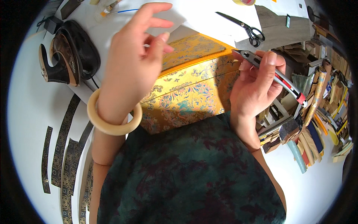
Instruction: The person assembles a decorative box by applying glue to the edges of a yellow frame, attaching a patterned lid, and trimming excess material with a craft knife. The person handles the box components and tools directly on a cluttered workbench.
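Yellow brocade box (186,97); right hand (257,86) grips utility knife (276,76)

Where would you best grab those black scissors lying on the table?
Take the scissors by the black loop handles at their right end, coming down from above. They lie flat and closed on the white table with the thin blades pointing left, so the handles are the thick, blunt part with bare surface around them.

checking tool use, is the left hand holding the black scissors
No, the black-handled scissors lie untouched on the white table, far from the left hand.
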